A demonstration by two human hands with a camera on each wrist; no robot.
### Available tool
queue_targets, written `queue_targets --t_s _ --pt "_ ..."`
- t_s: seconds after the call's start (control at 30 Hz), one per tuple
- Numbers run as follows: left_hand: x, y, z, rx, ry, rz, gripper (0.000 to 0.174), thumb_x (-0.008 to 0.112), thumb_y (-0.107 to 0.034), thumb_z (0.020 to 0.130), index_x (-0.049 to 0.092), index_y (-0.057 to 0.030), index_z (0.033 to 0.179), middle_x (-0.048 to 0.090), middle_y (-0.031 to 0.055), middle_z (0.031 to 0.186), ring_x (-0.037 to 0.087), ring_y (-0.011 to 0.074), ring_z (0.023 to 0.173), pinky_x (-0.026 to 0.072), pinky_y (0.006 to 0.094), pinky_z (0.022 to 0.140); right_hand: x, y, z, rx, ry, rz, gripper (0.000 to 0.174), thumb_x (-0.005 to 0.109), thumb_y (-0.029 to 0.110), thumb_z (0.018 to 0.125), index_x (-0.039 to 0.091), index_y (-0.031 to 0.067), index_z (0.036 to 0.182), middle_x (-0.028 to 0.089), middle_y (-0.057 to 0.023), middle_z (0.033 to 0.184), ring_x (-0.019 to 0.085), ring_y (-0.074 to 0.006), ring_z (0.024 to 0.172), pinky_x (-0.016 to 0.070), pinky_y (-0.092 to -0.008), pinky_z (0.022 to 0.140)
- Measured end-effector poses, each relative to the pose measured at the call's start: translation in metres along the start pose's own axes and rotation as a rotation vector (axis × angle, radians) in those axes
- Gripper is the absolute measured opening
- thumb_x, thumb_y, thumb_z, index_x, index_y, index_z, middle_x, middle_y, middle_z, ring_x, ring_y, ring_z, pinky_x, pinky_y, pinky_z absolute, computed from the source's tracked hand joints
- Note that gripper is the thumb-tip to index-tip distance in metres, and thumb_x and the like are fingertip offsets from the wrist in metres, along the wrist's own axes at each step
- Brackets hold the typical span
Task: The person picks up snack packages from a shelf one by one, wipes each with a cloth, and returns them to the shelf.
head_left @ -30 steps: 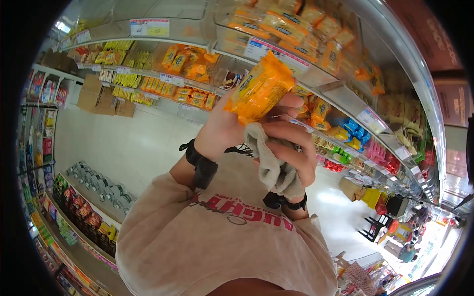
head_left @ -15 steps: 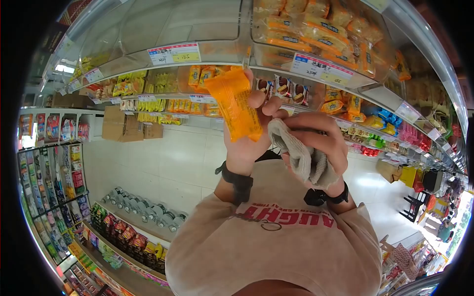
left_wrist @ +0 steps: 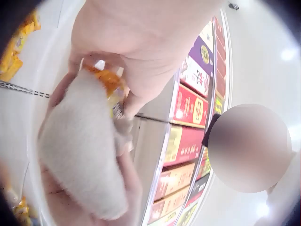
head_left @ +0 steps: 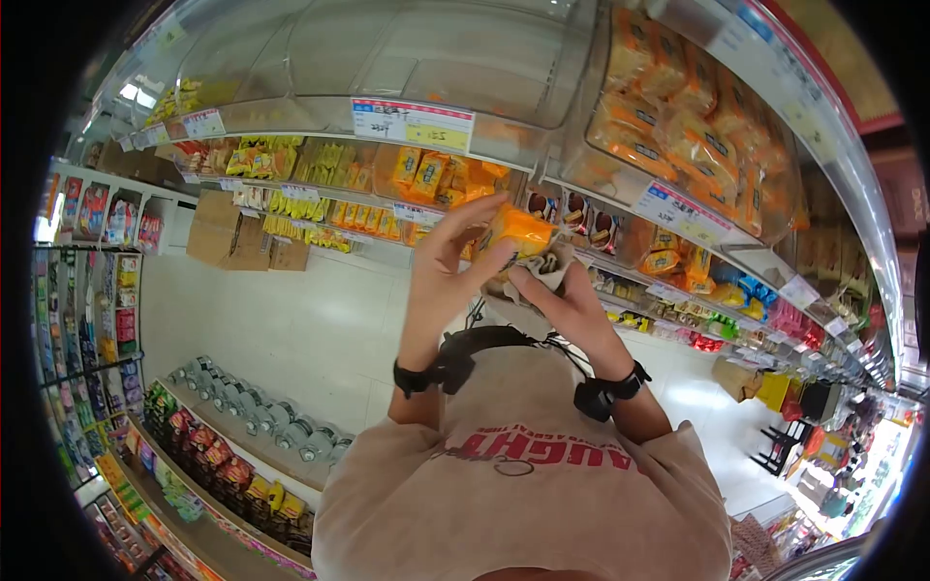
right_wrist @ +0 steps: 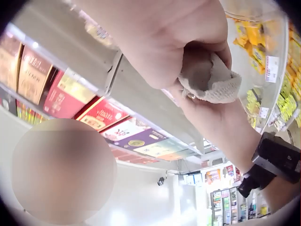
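We hold an orange pack [head_left: 523, 230] up between our hands, in front of the shelves [head_left: 291, 114] and off every surface. Our left hand [head_left: 438, 281] is clamped on the pack, fingers curved over the far side and thumb at the near side. Our right hand [head_left: 586, 315] is closed on a grey cloth [head_left: 535, 281], thumb over it, right against the pack; the left wrist view shows the cloth covering part of the pack.

The shelves curve round us in clear-fronted tiers. Price tags [head_left: 412, 124] line the edges, and orange-wrapped buns [head_left: 668, 121] fill a bin at the upper right. Below lies a pale tiled floor [head_left: 329, 315], glossy under the light, with an open cardboard box [head_left: 218, 232] by the lower shelf. Clear jars [head_left: 281, 421] stand in a row beside bagged snacks [head_left: 228, 470] at the lower left. Dark chairs [head_left: 780, 447] stand toward the bright opening at right. The right wrist view shows red gift boxes [right_wrist: 101, 114] on another shelf.
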State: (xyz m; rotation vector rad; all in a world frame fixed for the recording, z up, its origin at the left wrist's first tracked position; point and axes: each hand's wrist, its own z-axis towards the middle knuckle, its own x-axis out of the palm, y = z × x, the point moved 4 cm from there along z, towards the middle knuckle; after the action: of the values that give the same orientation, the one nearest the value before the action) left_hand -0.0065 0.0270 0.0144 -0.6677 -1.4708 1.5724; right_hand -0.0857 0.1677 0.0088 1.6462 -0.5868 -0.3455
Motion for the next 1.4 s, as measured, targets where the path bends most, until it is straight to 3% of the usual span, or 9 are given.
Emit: queue_targets --t_s 0.13,0.17,0.3,0.53,0.6,0.7,0.93,1.23,1.4 --pt "-0.051 0.031 -0.002 -0.218 0.015 0.097 0.048 0.074 -0.007 0.09 0.056 0.0006 0.134 0.069 0.0083 0.11 0.065 0.0136 0.101 0.054 0.0303 0.091 0.0 -0.033 0.029 -0.095 0.013 -0.444 0.033 0.071 0.017 0.092 0.057 -0.0066 0.111 0.068 -0.0168 0.093 0.069 -0.0254 0.082 0.0524 -0.0343 0.074" --pt "-0.062 0.041 -0.001 -0.247 0.007 0.132 0.046 0.074 -0.009 0.091 0.057 0.0001 0.132 0.069 0.0082 0.107 0.065 0.013 0.097 0.056 0.0293 0.087 0.004 -0.031 0.035 -0.187 -0.021 -0.498 0.032 0.072 0.013 0.086 0.057 -0.0069 0.105 0.065 -0.0256 0.09 0.067 -0.0404 0.081 0.0525 -0.0412 0.072" --pt "-0.075 0.068 0.009 -0.327 -0.092 0.112 0.04 0.073 -0.017 0.093 0.059 0.0005 0.126 0.068 0.0085 0.1 0.066 0.0116 0.085 0.0594 0.0262 0.07 0.011 -0.033 0.059 -0.217 -0.141 -0.756 0.035 0.071 0.007 0.08 0.055 -0.0068 0.108 0.063 -0.0315 0.097 0.062 -0.05 0.095 0.0508 -0.0501 0.079" --pt "-0.104 0.134 0.059 -0.149 -0.322 0.161 0.056 0.063 -0.034 0.1 0.05 0.0068 0.136 0.069 0.0163 0.104 0.067 0.0145 0.084 0.0538 0.0254 0.066 -0.001 -0.034 0.053 -0.36 -0.111 -0.808 0.054 0.072 0.01 0.079 0.051 -0.0071 0.126 0.06 -0.0324 0.113 0.059 -0.0493 0.107 0.0499 -0.0497 0.088" --pt "-0.1 0.122 0.06 0.014 -0.324 0.63 0.065 0.059 -0.038 0.102 0.04 0.0059 0.146 0.065 0.0202 0.123 0.064 0.0181 0.104 0.0527 0.0265 0.082 -0.014 -0.021 0.033 -0.404 -0.003 -0.781 0.058 0.074 0.016 0.081 0.05 -0.0068 0.128 0.062 -0.0293 0.109 0.062 -0.0448 0.103 0.0507 -0.0473 0.086" --pt "-0.085 0.09 0.045 -0.208 -0.12 0.691 0.065 0.058 -0.039 0.102 0.041 0.0052 0.146 0.059 0.0184 0.135 0.057 0.0234 0.122 0.0447 0.0302 0.101 -0.028 0.015 -0.009 -0.339 0.075 -0.631 0.06 0.075 0.022 0.083 0.05 -0.0058 0.13 0.064 -0.0254 0.109 0.065 -0.0405 0.1 0.0512 -0.0438 0.085" --pt "0.054 -0.039 0.025 -0.152 0.887 0.185 0.045 0.062 -0.017 0.098 0.053 0.0031 0.137 0.062 0.0154 0.131 0.059 0.0218 0.122 0.0461 0.0339 0.099 -0.094 0.082 -0.112 -0.461 0.016 -0.412 0.047 0.078 0.03 0.087 0.061 -0.0015 0.117 0.066 -0.0147 0.098 0.064 -0.0269 0.084 0.051 -0.0351 0.075" --pt "0.244 -0.089 0.03 0.298 0.818 0.178 0.015 0.06 -0.001 0.095 0.066 0.0037 0.108 0.071 0.0115 0.104 0.068 0.02 0.095 0.0509 0.0312 0.085 -0.229 0.143 -0.189 -0.704 -0.871 -0.304 0.034 0.073 0.013 0.087 0.061 -0.001 0.116 0.067 -0.0108 0.092 0.061 -0.0116 0.086 0.0507 -0.0308 0.075" --pt "0.338 -0.094 0.047 0.616 0.569 0.364 0.02 0.053 0.0 0.099 0.063 0.0019 0.115 0.067 0.0135 0.112 0.066 0.0234 0.105 0.0505 0.0349 0.09 -0.297 0.161 -0.168 -0.683 -1.066 -0.713 0.035 0.069 0.017 0.087 0.061 -0.0048 0.113 0.07 -0.0227 0.097 0.07 -0.0321 0.09 0.0539 -0.0384 0.079"
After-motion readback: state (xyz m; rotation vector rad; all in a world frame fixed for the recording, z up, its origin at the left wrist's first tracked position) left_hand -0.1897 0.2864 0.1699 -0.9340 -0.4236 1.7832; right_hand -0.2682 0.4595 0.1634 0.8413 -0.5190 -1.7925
